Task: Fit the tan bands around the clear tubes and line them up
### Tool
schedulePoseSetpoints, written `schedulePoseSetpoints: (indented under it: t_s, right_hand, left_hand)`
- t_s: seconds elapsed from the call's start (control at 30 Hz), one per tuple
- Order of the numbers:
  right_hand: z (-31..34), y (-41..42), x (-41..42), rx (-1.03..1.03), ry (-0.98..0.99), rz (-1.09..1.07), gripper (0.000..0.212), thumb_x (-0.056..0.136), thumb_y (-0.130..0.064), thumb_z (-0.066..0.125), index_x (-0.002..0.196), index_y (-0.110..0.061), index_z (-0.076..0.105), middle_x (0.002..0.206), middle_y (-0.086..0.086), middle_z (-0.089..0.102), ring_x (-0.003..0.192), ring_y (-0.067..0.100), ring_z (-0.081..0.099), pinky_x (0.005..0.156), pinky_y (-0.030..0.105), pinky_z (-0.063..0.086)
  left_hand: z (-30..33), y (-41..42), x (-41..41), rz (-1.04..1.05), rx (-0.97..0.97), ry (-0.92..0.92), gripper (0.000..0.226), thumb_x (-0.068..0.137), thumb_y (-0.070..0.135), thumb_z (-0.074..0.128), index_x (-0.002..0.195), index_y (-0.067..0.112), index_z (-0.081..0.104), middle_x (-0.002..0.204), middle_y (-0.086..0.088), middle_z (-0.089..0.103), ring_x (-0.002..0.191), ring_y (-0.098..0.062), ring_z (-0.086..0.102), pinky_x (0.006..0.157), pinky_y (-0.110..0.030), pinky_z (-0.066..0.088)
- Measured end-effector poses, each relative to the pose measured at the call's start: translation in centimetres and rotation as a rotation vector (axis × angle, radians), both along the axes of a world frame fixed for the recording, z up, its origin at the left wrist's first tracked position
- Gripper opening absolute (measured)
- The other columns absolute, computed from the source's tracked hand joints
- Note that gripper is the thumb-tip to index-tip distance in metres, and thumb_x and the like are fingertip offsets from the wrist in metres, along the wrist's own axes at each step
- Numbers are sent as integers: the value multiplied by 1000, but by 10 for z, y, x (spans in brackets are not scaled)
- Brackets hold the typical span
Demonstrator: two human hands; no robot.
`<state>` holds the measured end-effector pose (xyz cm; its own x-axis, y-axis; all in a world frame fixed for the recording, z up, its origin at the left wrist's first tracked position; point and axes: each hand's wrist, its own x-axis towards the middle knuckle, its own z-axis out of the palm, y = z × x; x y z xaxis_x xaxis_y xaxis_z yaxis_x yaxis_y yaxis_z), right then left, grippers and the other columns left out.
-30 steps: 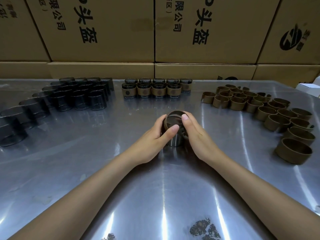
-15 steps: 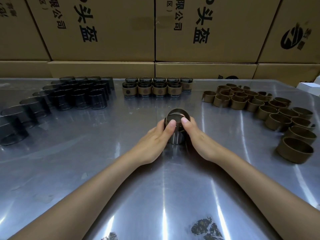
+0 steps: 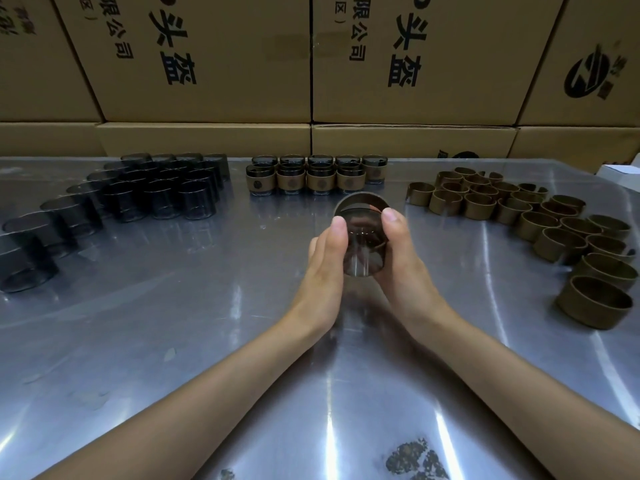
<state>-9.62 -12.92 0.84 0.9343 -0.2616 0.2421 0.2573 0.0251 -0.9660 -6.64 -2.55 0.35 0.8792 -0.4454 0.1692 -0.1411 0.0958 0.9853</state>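
Note:
A clear tube (image 3: 364,258) stands at the table's middle with a tan band (image 3: 360,199) around its top. My left hand (image 3: 325,265) and my right hand (image 3: 398,258) hold it from both sides, thumbs up on the band's rim; the other fingers are hidden behind it. Bare clear tubes (image 3: 162,199) stand grouped at the far left. Loose tan bands (image 3: 540,223) lie in a curve at the right. Several banded tubes (image 3: 320,178) stand in rows at the back centre.
The steel table (image 3: 173,323) carries everything. Stacked cardboard boxes (image 3: 207,64) wall off the far edge. A white object (image 3: 620,171) sits at the far right corner. A dark stain (image 3: 415,459) marks the table near me.
The tube and both hands have shifted slightly away from me, and my thumbs have risen to the band's rim. The band now sits higher, at the tube's top.

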Motion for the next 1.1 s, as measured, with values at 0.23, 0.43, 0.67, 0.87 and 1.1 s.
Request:
schedulePoseSetpoints:
  t_s: [0.23, 0.43, 0.67, 0.87, 1.1]
  right_hand:
    - [2, -2, -2, 49, -30, -51, 75, 78, -64, 46, 134, -13, 46, 121, 13, 64, 112, 24, 63, 102, 54, 46]
    - [1, -7, 1, 221, -19, -96, 49, 76, -54, 56, 118, -28, 57, 111, 1, 69, 103, 15, 65, 93, 40, 50]
    - [5, -8, -1, 314, 13, 2, 46, 99, -35, 46, 134, -6, 48, 123, 17, 63, 109, 24, 62, 101, 44, 46]
    - [10, -22, 0, 175, 314, 211, 57, 83, -56, 47, 118, -15, 64, 107, 8, 69, 97, 22, 62, 91, 33, 45]
    - [7, -39, -4, 407, 249, 301, 51, 80, -47, 60, 118, -14, 62, 114, 4, 71, 108, 16, 67, 89, 26, 54]
  left_hand:
    - [7, 1, -6, 42, -64, -22, 58, 84, 66, 32, 115, 30, 66, 128, -10, 59, 123, -21, 55, 110, -45, 37]
    - [5, 2, -3, 27, -196, 51, 36, 100, 43, 42, 92, 28, 73, 103, 2, 74, 99, -10, 68, 81, -22, 54]
    - [6, 5, 5, -11, -232, 49, 31, 89, 42, 51, 100, 24, 73, 105, -1, 74, 101, -13, 68, 82, -29, 54]
    - [12, 18, 15, 81, -198, 99, 61, 71, 30, 77, 127, 17, 58, 129, -9, 62, 117, -19, 62, 93, -27, 52]
    - [15, 29, 18, -298, 101, 242, 34, 76, 59, 68, 87, 29, 79, 105, 6, 74, 102, -7, 68, 89, -27, 46]
